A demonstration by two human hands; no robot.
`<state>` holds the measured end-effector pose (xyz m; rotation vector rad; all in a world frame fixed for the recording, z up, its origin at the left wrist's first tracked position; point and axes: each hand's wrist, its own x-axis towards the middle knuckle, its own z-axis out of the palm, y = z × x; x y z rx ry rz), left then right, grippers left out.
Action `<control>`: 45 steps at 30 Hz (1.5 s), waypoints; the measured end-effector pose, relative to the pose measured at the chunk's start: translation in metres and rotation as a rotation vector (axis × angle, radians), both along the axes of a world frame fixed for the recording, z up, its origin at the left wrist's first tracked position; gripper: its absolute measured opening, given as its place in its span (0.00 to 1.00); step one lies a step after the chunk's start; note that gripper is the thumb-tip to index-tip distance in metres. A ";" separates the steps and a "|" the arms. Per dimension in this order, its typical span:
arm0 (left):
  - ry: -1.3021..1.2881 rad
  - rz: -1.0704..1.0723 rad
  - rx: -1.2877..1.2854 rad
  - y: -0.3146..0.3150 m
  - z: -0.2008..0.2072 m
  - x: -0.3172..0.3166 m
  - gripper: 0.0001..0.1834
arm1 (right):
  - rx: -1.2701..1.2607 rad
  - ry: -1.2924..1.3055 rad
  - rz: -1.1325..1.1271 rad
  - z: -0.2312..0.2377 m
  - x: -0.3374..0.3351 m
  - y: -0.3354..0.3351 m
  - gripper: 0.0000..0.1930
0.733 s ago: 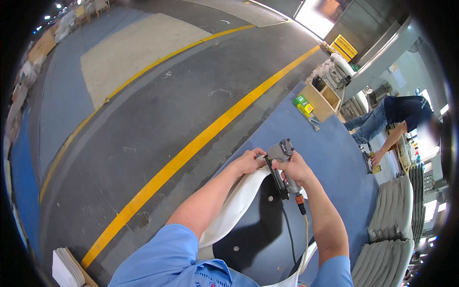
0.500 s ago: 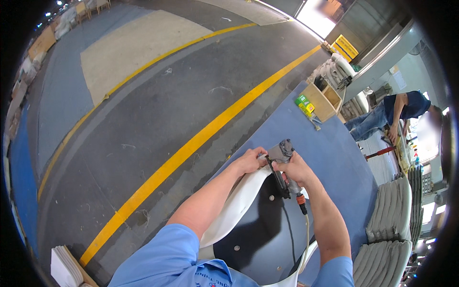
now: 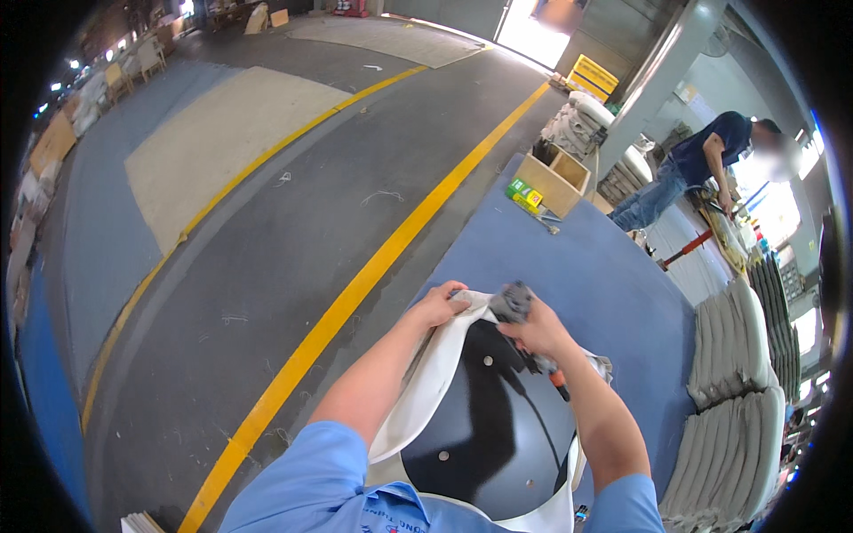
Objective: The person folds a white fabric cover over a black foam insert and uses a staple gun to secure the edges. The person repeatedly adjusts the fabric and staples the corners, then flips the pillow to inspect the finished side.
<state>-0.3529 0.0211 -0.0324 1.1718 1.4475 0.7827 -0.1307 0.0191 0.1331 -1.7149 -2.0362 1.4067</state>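
A dark, smooth seat panel [image 3: 511, 431] with several small round holes lies in front of me, white fabric [image 3: 425, 395] folded over its rim. At the panel's far left edge my left hand [image 3: 439, 306] is closed on the fabric, thumb on top and fingers at the outer side. My right hand [image 3: 539, 331] grips a grey staple gun [image 3: 511, 304] with an orange hose fitting at its lower end. The staple gun is over the far edge of the panel, next to the gathered fabric; its nose is blurred and partly hidden.
The blue tabletop [image 3: 613, 275] carries a wooden box [image 3: 553, 180] and small green-yellow packets [image 3: 524, 193] at its far end. Stacked grey-white cushions [image 3: 724, 444] stand at right. Another person [image 3: 711, 155] works beyond, beside a red-handled clamp [image 3: 689, 250]. A yellow floor line [image 3: 355, 298] runs at left.
The staple gun has tilted and moved away from my left hand, which has shifted left along the fabric edge. My view has turned, so more of the panel shows.
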 end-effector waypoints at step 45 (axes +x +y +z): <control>-0.666 0.345 -0.189 -0.416 0.086 -0.035 0.22 | 0.107 0.925 -1.013 -0.142 0.314 -0.445 0.13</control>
